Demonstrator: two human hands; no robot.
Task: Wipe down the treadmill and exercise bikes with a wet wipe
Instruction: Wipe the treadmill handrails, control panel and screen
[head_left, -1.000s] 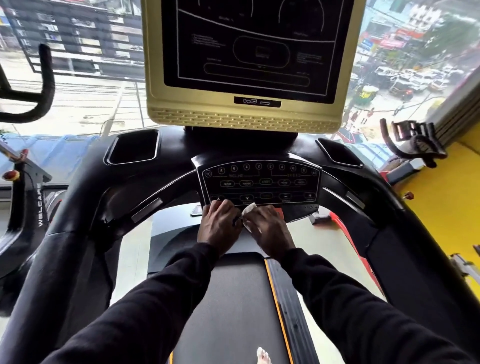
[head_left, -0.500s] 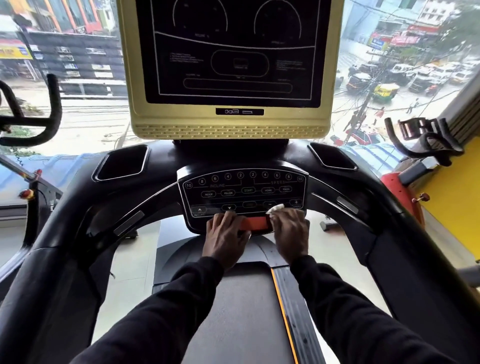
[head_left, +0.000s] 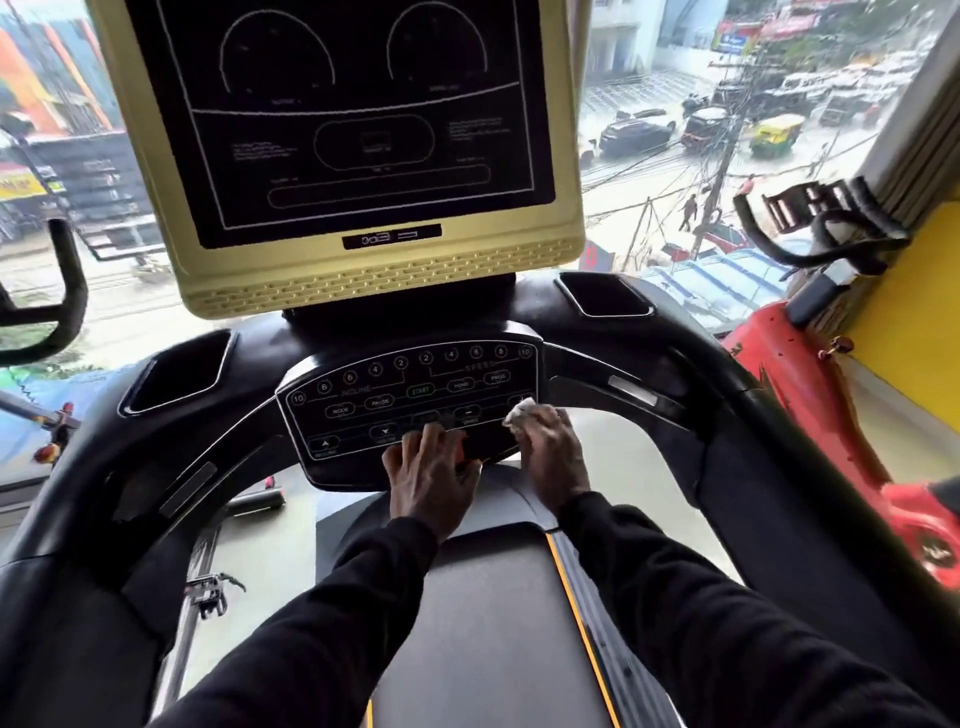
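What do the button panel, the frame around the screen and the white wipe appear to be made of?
Button panel: probably glossy black plastic, since it reflects light.
Screen frame: matte gold-coloured plastic, likely, with moulded vent slots.
Wipe: soft, crumpled white fabric or paper, bunched under the right hand.

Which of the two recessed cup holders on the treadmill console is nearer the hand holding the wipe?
The right cup holder, beyond the right hand that grips the wipe. The left cup holder lies across the button panel.

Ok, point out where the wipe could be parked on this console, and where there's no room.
Free: the left tray and right tray, both flanking the screen. Crowded: the button panel's lower right edge, where the left hand rests and the right hand holds the wipe.
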